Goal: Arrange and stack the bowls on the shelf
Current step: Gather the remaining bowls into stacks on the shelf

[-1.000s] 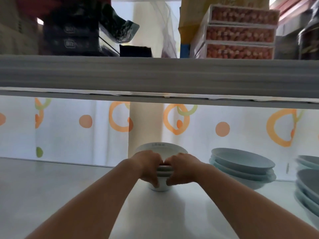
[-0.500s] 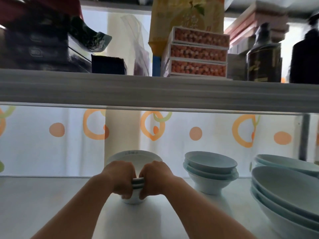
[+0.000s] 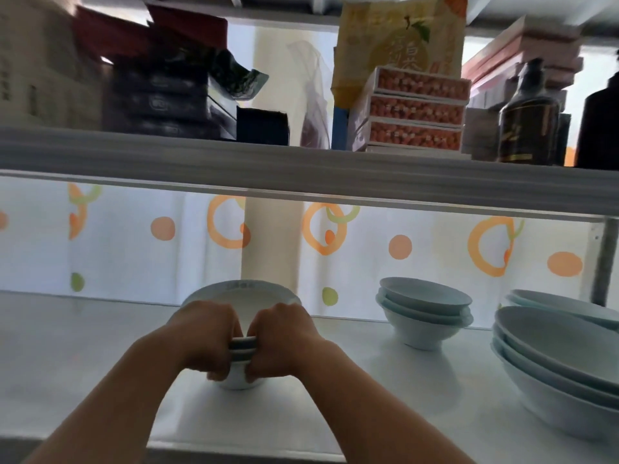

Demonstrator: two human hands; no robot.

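Observation:
A stack of white bowls (image 3: pixel 242 298) stands on the white shelf (image 3: pixel 83 346), near its middle. My left hand (image 3: pixel 207 336) grips the stack's left side and my right hand (image 3: pixel 281 336) grips its right side, fingers curled under the rims. The stacked rims show between my thumbs. To the right stands a second stack of pale blue bowls (image 3: pixel 423 309). A stack of larger pale blue bowls (image 3: pixel 556 363) sits at the far right, with more (image 3: pixel 566 304) behind it.
The upper shelf board (image 3: pixel 301 169) hangs low over the bowls and carries boxes (image 3: pixel 415 108), dark bottles (image 3: pixel 529 122) and packets. A curtain with orange rings (image 3: pixel 402 249) closes the back. A metal post (image 3: pixel 608 259) stands at the right.
The view has shifted, so the bowl stack and my hands sit further left and lower in frame, and the large bowls at the right came into view. My grip stays the same.

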